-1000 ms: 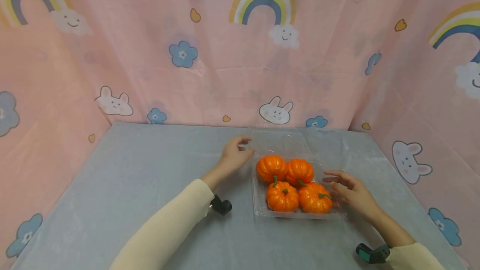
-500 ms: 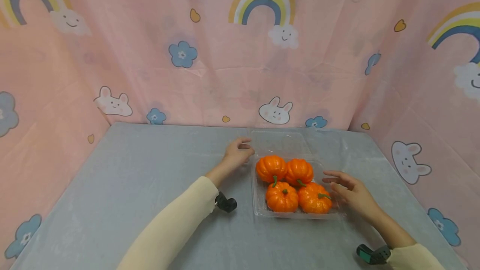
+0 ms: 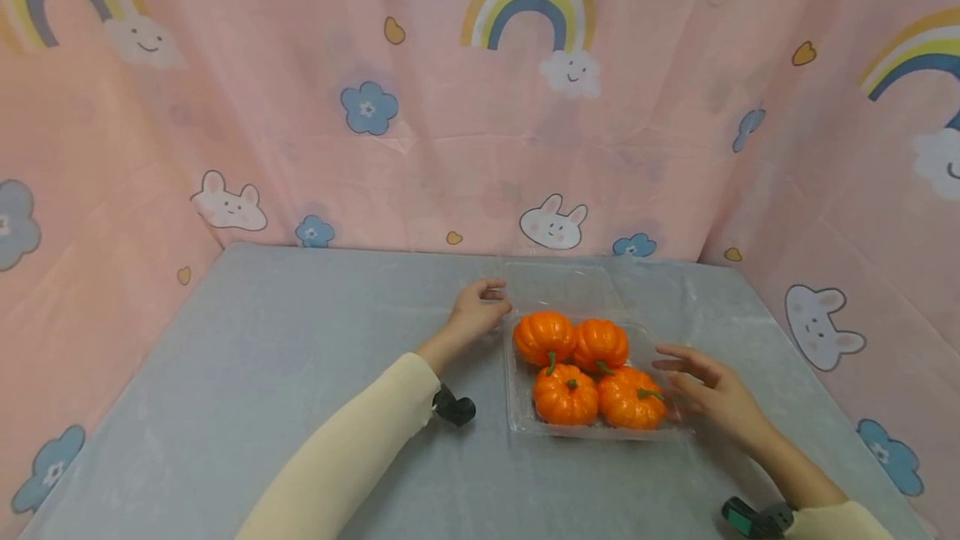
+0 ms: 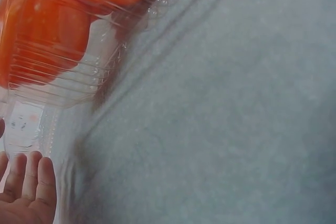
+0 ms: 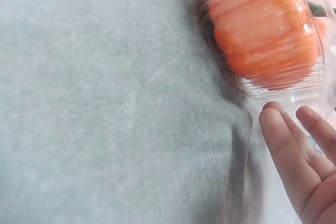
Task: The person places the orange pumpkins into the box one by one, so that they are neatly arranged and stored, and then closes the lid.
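Several orange toy pumpkins (image 3: 566, 396) with green stems sit in a clear plastic clamshell box (image 3: 518, 417) right of the table's middle. Its see-through lid (image 3: 558, 286) lies folded back toward the curtain. At the left side, near the hinge, is my left hand (image 3: 480, 308), its fingers loosely bent and nothing gripped. My right hand (image 3: 714, 392) is beside the box's right wall, fingers extended toward it. In the right wrist view, the fingertips are close to the ribbed wall around a pumpkin (image 5: 265, 30). The left wrist view has the fingers straight, below the box wall.
A grey cloth (image 3: 300, 340) covers the table. Behind and on both sides hangs a pink curtain (image 3: 420, 165) printed with rainbows and rabbits. Each wrist bears a dark camera, such as the left camera (image 3: 454, 407).
My left hand has shifted slightly right toward the box. My right hand has drawn a little to the right, away from it. The pumpkins and box stay in place.
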The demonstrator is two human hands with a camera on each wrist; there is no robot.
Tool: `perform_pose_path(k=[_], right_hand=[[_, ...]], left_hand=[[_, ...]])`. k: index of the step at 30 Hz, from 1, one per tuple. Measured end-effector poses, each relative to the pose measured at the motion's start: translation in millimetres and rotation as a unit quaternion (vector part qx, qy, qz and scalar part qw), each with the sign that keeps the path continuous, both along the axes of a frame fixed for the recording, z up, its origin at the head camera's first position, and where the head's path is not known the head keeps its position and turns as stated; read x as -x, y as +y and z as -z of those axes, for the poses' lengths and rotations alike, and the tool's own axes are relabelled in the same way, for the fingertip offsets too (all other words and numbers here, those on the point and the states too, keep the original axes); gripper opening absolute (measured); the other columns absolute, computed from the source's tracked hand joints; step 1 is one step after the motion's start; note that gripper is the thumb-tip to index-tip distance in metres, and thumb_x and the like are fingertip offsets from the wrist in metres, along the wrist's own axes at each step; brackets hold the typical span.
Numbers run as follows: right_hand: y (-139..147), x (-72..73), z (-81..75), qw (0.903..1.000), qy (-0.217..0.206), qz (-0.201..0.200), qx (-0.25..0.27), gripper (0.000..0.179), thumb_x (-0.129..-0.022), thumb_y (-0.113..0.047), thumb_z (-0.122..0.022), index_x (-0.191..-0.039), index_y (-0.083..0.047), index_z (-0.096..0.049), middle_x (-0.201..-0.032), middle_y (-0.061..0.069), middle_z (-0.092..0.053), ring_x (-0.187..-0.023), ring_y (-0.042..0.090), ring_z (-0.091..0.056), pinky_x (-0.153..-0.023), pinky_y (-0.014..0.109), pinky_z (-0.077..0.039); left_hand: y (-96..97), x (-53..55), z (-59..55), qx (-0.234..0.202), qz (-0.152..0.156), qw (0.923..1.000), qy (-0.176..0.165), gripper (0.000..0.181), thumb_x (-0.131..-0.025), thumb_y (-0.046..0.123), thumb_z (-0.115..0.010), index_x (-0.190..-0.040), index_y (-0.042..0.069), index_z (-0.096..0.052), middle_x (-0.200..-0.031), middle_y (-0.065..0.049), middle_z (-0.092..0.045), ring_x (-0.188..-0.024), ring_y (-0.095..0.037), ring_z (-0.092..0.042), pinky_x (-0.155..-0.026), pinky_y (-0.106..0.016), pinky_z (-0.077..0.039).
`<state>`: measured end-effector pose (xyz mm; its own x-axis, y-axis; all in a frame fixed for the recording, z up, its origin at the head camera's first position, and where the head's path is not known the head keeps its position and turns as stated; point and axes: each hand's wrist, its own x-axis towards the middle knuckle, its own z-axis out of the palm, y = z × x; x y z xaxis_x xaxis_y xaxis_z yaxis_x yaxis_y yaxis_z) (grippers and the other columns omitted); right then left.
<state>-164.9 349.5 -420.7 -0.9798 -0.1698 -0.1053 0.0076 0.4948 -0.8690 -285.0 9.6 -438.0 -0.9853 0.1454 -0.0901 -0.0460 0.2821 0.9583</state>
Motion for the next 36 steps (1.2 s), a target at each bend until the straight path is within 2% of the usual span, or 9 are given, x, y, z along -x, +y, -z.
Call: perform_pose_path(k=[5, 9, 12, 15, 19, 24, 26, 32, 36], right_hand=[[1, -5.4, 0.8, 1.0, 0.001, 0.001, 0.006, 0.048, -0.101, -0.028, -0.049, -0.142, -0.004, -0.041, -0.133, 0.029, -0.052, -0.083, 0.016, -0.065, -0.065, 0.038, -0.059], [1, -8.6, 2.9, 0.9998, 0.002, -0.003, 0.018, 0.048, -0.1, -0.026, -0.052, -0.141, -0.003, -0.042, -0.125, 0.006, -0.062, -0.082, 0.018, -0.065, -0.065, 0.039, -0.059], [0, -10.2, 4.7, 0.9993, 0.006, -0.008, 0.035, 0.048, -0.1, -0.023, -0.052, -0.14, 0.0, -0.042, -0.117, -0.013, -0.063, -0.081, 0.019, -0.066, -0.065, 0.039, -0.059], [-1, -11.0, 5.7, 0.9991, 0.008, -0.01, 0.041, 0.048, -0.099, -0.022, -0.052, -0.14, 0.002, -0.041, -0.113, -0.021, -0.062, -0.08, 0.019, -0.066, -0.065, 0.039, -0.059], [0, -11.8, 6.8, 0.9991, 0.004, -0.008, 0.042, 0.049, -0.099, -0.023, -0.053, -0.139, 0.002, -0.041, -0.112, -0.024, -0.061, -0.083, 0.016, -0.067, -0.067, 0.038, -0.059], [-1, -13.2, 6.9, 0.999, -0.001, -0.002, 0.045, 0.049, -0.099, -0.024, -0.053, -0.139, 0.002, -0.041, -0.111, -0.025, -0.062, -0.086, 0.014, -0.068, -0.068, 0.038, -0.06], [-2, -13.6, 6.6, 0.9989, -0.003, 0.001, 0.046, 0.05, -0.1, -0.024, -0.052, -0.14, 0.003, -0.04, -0.11, -0.026, -0.061, -0.087, 0.014, -0.068, -0.068, 0.037, -0.06], [-2, -13.7, 5.2, 0.9986, -0.009, 0.012, 0.051, 0.05, -0.099, -0.025, -0.053, -0.14, 0.002, -0.041, -0.111, -0.025, -0.061, -0.087, 0.013, -0.068, -0.068, 0.037, -0.06], [-1, -13.9, 4.7, 0.9983, -0.007, 0.011, 0.057, 0.048, -0.1, -0.023, -0.052, -0.14, 0.001, -0.042, -0.112, -0.024, -0.062, -0.086, 0.013, -0.067, -0.067, 0.037, -0.06]], left_hand=[[0.5, 1.5, 0.8, 0.004, -0.005, 0.9999, 0.012, 0.042, -0.088, 0.017, -0.064, -0.128, 0.007, -0.058, -0.122, -0.013, -0.063, -0.097, -0.025, -0.064, -0.075, -0.031, -0.058], [0.4, 3.7, 2.6, 0.008, -0.011, 0.9997, 0.02, 0.042, -0.087, 0.016, -0.065, -0.127, 0.006, -0.059, -0.121, -0.012, -0.063, -0.093, -0.022, -0.063, -0.071, -0.028, -0.057], [0.6, 5.5, 3.5, 0.011, -0.013, 0.9996, 0.022, 0.042, -0.086, 0.016, -0.066, -0.127, 0.007, -0.059, -0.121, -0.011, -0.063, -0.09, -0.02, -0.063, -0.07, -0.027, -0.057], [0.8, 5.4, 2.2, 0.013, -0.012, 0.9995, 0.025, 0.043, -0.086, 0.015, -0.067, -0.127, 0.006, -0.059, -0.121, -0.01, -0.063, -0.091, -0.02, -0.062, -0.072, -0.028, -0.056], [1.0, 3.0, -2.3, 0.014, -0.013, 0.9993, 0.033, 0.045, -0.085, 0.014, -0.068, -0.129, 0.008, -0.059, -0.122, -0.008, -0.062, -0.097, -0.022, -0.063, -0.073, -0.029, -0.056], [1.5, -2.2, -8.8, 0.005, -0.019, 0.9982, 0.057, 0.048, -0.084, 0.012, -0.069, -0.131, 0.01, -0.057, -0.122, -0.008, -0.062, -0.1, -0.023, -0.064, -0.063, -0.026, -0.055], [1.7, -4.5, -12.3, -0.001, -0.021, 0.9975, 0.067, 0.052, -0.084, 0.012, -0.069, -0.134, 0.011, -0.055, -0.122, -0.008, -0.061, -0.1, -0.023, -0.064, -0.062, -0.025, -0.054], [1.5, -8.9, -20.8, -0.006, -0.02, 0.9954, 0.093, 0.063, -0.081, 0.012, -0.068, -0.141, 0.014, -0.048, -0.123, -0.01, -0.062, -0.098, -0.024, -0.065, -0.07, -0.025, -0.054], [-0.5, -11.7, -24.1, 0.005, -0.001, 0.9939, 0.11, 0.065, -0.081, 0.013, -0.068, -0.142, 0.012, -0.046, -0.125, -0.008, -0.063, -0.101, -0.024, -0.066, -0.074, -0.028, -0.057]])
